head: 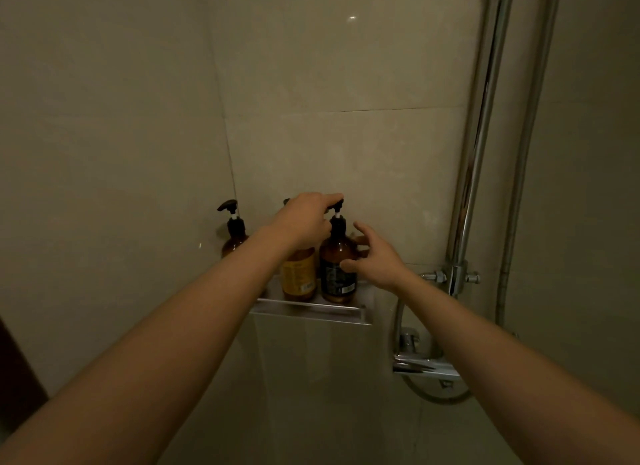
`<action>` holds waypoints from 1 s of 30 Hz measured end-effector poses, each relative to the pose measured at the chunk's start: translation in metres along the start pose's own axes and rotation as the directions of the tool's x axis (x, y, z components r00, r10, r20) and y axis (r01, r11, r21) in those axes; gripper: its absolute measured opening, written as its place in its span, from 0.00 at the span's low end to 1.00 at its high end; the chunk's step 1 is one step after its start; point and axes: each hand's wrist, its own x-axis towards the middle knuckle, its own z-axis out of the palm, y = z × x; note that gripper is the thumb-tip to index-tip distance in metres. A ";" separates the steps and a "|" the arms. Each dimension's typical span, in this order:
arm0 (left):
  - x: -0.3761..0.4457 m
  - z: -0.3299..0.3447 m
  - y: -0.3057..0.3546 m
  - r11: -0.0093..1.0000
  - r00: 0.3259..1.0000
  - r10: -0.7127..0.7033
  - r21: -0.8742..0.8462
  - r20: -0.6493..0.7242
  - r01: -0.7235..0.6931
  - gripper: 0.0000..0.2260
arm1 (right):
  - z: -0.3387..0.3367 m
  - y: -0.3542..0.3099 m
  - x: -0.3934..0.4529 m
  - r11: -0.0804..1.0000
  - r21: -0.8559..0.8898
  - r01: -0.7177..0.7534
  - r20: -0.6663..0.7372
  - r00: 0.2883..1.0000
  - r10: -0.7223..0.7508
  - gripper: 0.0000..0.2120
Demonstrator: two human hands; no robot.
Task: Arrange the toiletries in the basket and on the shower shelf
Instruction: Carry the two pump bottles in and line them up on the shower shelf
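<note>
Three amber pump bottles stand upright on a metal shower shelf [311, 312] fixed to the tiled wall. The right bottle [337, 270] has a dark label, the middle bottle [299, 277] a yellow label, and the left bottle [233, 236] is partly hidden behind my left forearm. My left hand [304, 218] pinches the black pump head of the right bottle from above. My right hand [372, 256] curls loosely beside that bottle's body, thumb touching its front, fingers at its far side. No basket is in view.
A chrome shower riser pipe [481, 153] and hose run down the wall at the right. The mixer valve and handle [426, 364] jut out below and right of the shelf. Beige tiled walls meet in a corner behind the left bottle.
</note>
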 end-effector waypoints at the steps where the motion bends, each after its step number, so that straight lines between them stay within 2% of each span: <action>1: 0.000 0.000 0.000 1.000 1.000 -0.001 -0.007 0.002 0.001 0.28 | 0.002 -0.001 0.000 1.000 -0.007 -0.001 -0.005 1.000 0.001 0.50; 4: -0.002 0.001 0.001 0.999 1.000 0.002 -0.032 -0.015 -0.002 0.28 | 0.014 -0.009 -0.001 0.990 -0.139 0.016 -0.086 0.996 -0.028 0.54; 6: -0.003 0.002 0.000 0.999 1.000 0.003 -0.042 -0.013 -0.003 0.28 | 0.018 -0.011 0.002 0.977 -0.213 0.022 -0.123 0.991 -0.049 0.52; 9: -0.005 0.000 -0.003 0.999 1.000 0.003 -0.041 -0.010 -0.003 0.28 | 0.015 -0.012 0.006 0.985 -0.170 0.026 -0.055 0.998 -0.036 0.49; 12: -0.006 -0.002 -0.005 0.999 1.000 0.015 -0.032 -0.001 -0.015 0.28 | 0.007 -0.011 0.006 0.991 -0.127 0.037 0.013 0.999 -0.036 0.50; 15: -0.004 -0.003 -0.003 0.999 1.000 0.028 -0.028 0.002 -0.028 0.29 | 0.016 -0.016 0.000 0.980 -0.190 0.065 -0.073 0.994 -0.080 0.55; 18: -0.004 -0.004 -0.004 0.999 0.999 0.032 -0.043 0.004 -0.032 0.28 | 0.027 -0.016 0.000 0.965 -0.244 0.094 -0.135 0.982 -0.130 0.46; 22: -0.004 -0.006 -0.006 0.997 0.999 0.048 -0.058 0.026 -0.047 0.29 | 0.016 -0.011 0.007 0.993 -0.103 0.059 -0.062 0.996 -0.065 0.48; 25: -0.003 -0.004 -0.005 0.996 0.998 0.051 -0.068 0.026 -0.049 0.29 | 0.011 -0.010 0.008 0.997 -0.068 0.048 -0.014 0.999 -0.049 0.50; 30: -0.002 -0.002 -0.004 0.996 0.999 0.044 -0.073 0.024 -0.043 0.29 | 0.019 -0.010 0.005 0.981 -0.186 0.046 -0.138 0.988 -0.072 0.51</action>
